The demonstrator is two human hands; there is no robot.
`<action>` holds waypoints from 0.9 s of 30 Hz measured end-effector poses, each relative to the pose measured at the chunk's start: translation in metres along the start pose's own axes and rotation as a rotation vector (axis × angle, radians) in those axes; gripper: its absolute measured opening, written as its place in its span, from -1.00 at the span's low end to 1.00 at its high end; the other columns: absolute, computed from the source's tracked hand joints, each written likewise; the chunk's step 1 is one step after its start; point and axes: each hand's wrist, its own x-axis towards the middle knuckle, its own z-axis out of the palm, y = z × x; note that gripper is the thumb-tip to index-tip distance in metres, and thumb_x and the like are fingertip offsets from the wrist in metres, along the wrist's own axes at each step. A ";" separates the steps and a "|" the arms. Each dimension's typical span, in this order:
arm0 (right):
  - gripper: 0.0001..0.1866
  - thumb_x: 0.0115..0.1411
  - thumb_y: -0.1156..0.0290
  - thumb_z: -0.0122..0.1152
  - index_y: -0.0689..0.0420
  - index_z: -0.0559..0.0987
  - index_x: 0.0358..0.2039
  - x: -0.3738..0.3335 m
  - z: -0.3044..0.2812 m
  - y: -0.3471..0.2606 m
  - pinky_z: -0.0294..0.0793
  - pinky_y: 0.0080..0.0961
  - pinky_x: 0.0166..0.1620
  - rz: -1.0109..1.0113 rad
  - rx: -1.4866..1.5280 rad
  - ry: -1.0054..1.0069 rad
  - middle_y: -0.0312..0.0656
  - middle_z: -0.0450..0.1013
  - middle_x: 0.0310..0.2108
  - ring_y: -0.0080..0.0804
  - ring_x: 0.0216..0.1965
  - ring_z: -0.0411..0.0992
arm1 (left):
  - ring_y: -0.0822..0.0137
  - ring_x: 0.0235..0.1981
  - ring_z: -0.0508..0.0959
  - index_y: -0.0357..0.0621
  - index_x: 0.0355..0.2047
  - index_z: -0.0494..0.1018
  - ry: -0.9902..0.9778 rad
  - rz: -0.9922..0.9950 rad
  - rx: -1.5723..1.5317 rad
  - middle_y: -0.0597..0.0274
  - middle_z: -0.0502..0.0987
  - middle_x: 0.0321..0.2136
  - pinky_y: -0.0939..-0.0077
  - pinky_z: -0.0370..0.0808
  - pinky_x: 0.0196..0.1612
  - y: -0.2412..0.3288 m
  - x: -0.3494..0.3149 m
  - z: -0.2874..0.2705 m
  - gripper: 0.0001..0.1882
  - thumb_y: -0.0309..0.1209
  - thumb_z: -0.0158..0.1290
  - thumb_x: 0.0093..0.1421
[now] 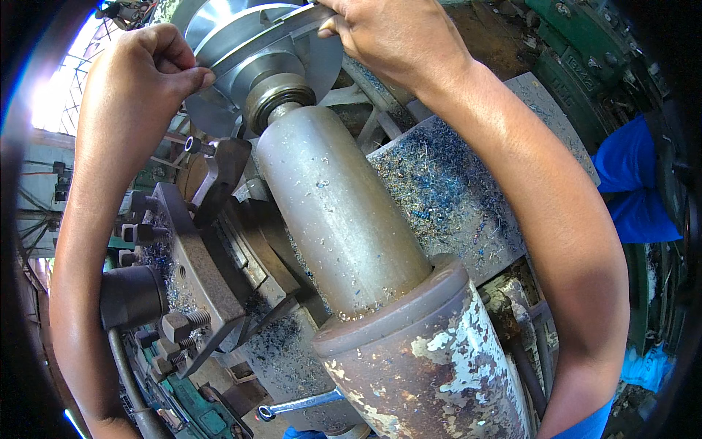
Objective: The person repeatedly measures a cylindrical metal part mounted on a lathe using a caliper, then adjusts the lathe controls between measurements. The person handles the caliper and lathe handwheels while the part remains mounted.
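Across the face of a shiny round metal workpiece (320, 69), a long flat steel bar like a caliper (252, 53) lies at a slant. My left hand (139, 80) pinches near its lower left end between thumb and fingers. The upper right end is gripped by my right hand (398, 36), its thumb bent under the bar. The workpiece has stepped round faces. Against its near side sits a ringed lathe centre (278, 99), carried by the thick grey tailstock quill (336, 212). Any marks on the bar are too small to make out.
A tool post (208, 263) with several bolts stands beside my left forearm. Blue metal chips (446, 183) cover a plate under my right arm. The flaking tailstock body (431, 366) is nearest me, with a wrench (303, 404) beside it. Green machinery (585, 69) stands at far right.
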 end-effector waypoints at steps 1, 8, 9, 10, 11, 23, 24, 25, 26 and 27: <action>-0.92 0.06 0.50 0.17 0.20 0.57 -0.51 -0.001 0.004 -0.001 0.54 -0.17 -0.20 -0.008 0.013 0.001 0.04 0.50 -0.52 0.01 -0.37 0.51 | 0.47 -0.55 0.55 -0.20 -0.44 0.58 -0.004 -0.016 0.005 0.22 0.57 -0.60 0.53 0.48 -0.44 0.000 -0.001 0.002 -0.82 -0.40 0.36 0.06; -0.92 0.07 0.50 0.16 0.20 0.57 -0.52 -0.005 0.008 0.005 0.54 -0.17 -0.21 -0.013 0.025 -0.007 0.04 0.50 -0.52 0.01 -0.37 0.51 | 0.48 -0.56 0.53 -0.21 -0.45 0.58 -0.001 0.002 -0.002 0.23 0.55 -0.61 0.54 0.46 -0.45 0.001 -0.001 0.008 -0.82 -0.41 0.36 0.06; -0.92 0.07 0.50 0.15 0.20 0.57 -0.52 -0.006 0.009 0.006 0.54 -0.17 -0.21 -0.013 0.027 -0.009 0.04 0.50 -0.52 0.01 -0.37 0.51 | 0.48 -0.56 0.52 -0.21 -0.45 0.58 -0.006 0.000 0.000 0.23 0.54 -0.61 0.54 0.45 -0.45 0.002 0.000 0.009 -0.82 -0.41 0.36 0.06; -0.92 0.07 0.50 0.15 0.21 0.56 -0.52 -0.008 0.011 0.009 0.54 -0.16 -0.21 -0.017 0.024 -0.005 0.05 0.50 -0.51 0.02 -0.37 0.51 | 0.48 -0.56 0.52 -0.21 -0.45 0.58 0.007 -0.063 0.002 0.24 0.54 -0.62 0.54 0.45 -0.45 0.003 0.001 0.012 -0.82 -0.42 0.36 0.06; -0.92 0.07 0.51 0.15 0.21 0.56 -0.51 -0.011 0.011 0.012 0.54 -0.16 -0.21 -0.021 0.022 -0.002 0.05 0.50 -0.51 0.02 -0.37 0.51 | 0.48 -0.56 0.52 -0.22 -0.45 0.58 -0.014 -0.007 0.001 0.23 0.54 -0.61 0.53 0.44 -0.46 0.005 0.003 0.016 -0.82 -0.42 0.36 0.06; -0.77 0.11 0.44 0.30 0.16 0.60 -0.20 0.006 -0.003 0.005 0.52 -0.25 -0.09 -0.070 -0.112 -0.136 -0.06 0.55 -0.33 -0.08 -0.22 0.53 | 0.54 -0.56 0.39 -0.21 -0.46 0.49 0.068 0.141 -0.075 0.38 0.43 -0.65 0.52 0.35 -0.45 -0.004 -0.002 -0.008 -0.79 -0.43 0.33 0.07; -0.69 0.12 0.42 0.37 0.13 0.63 -0.09 0.007 -0.004 0.006 0.53 -0.30 -0.07 -0.087 -0.181 -0.154 -0.12 0.57 -0.27 -0.13 -0.20 0.54 | 0.53 -0.56 0.38 -0.22 -0.46 0.49 0.100 0.149 -0.063 0.36 0.42 -0.65 0.53 0.36 -0.44 -0.004 -0.001 -0.008 -0.79 -0.44 0.33 0.06; -0.74 0.08 0.42 0.32 0.15 0.65 -0.18 0.009 -0.005 0.009 0.50 -0.28 -0.08 -0.097 -0.129 -0.105 -0.10 0.56 -0.32 -0.13 -0.21 0.53 | 0.52 -0.56 0.38 -0.22 -0.46 0.49 0.089 0.126 -0.107 0.35 0.43 -0.64 0.52 0.37 -0.44 -0.004 0.000 -0.010 -0.79 -0.45 0.34 0.05; -0.79 0.08 0.42 0.28 0.20 0.61 -0.26 0.011 -0.014 0.007 0.50 -0.22 -0.10 -0.136 -0.092 -0.065 -0.06 0.54 -0.35 -0.08 -0.22 0.52 | 0.52 -0.56 0.39 -0.22 -0.47 0.49 0.114 0.125 -0.157 0.34 0.43 -0.64 0.52 0.37 -0.44 -0.003 -0.003 -0.014 -0.79 -0.46 0.34 0.04; -0.77 0.08 0.42 0.29 0.20 0.61 -0.24 0.015 -0.021 0.005 0.50 -0.22 -0.10 -0.110 -0.081 -0.102 -0.07 0.54 -0.35 -0.08 -0.23 0.52 | 0.49 -0.55 0.42 -0.23 -0.47 0.50 0.117 0.082 -0.190 0.30 0.47 -0.62 0.51 0.40 -0.42 -0.001 -0.005 -0.020 -0.79 -0.48 0.35 0.02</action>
